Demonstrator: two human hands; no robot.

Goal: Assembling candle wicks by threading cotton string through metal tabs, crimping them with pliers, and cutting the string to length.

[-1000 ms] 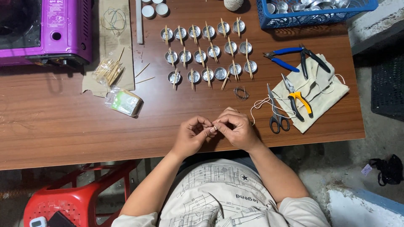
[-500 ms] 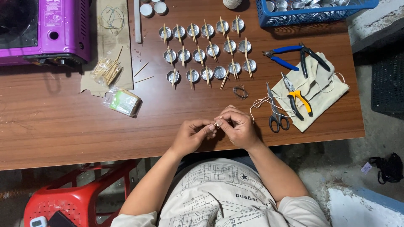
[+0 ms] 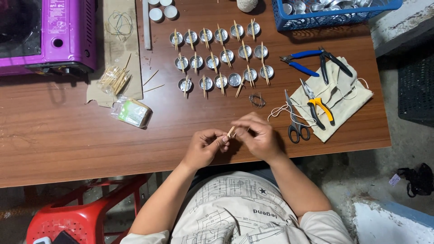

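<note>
My left hand (image 3: 205,147) and my right hand (image 3: 258,137) meet above the near edge of the brown wooden table (image 3: 58,135), both pinching a small pair of thin wooden sticks (image 3: 231,132) between the fingertips. Whether a wick runs through the sticks is too small to tell. Further back stand rows of several small round metal cups (image 3: 221,56), most with a pair of sticks laid across the top. A white string (image 3: 280,110) trails on the table to the right of my right hand.
A purple appliance (image 3: 45,34) sits at the back left. Loose sticks (image 3: 113,79) lie on brown paper beside a small plastic packet (image 3: 132,112). On a cloth (image 3: 337,97) at right lie scissors (image 3: 296,124), yellow-handled pliers (image 3: 318,104) and blue-handled pliers (image 3: 300,61). A blue basket (image 3: 334,11) holds more cups.
Both hands stay together at the table edge; the fingers have shifted a little on the sticks. Nothing else on the table moved.
</note>
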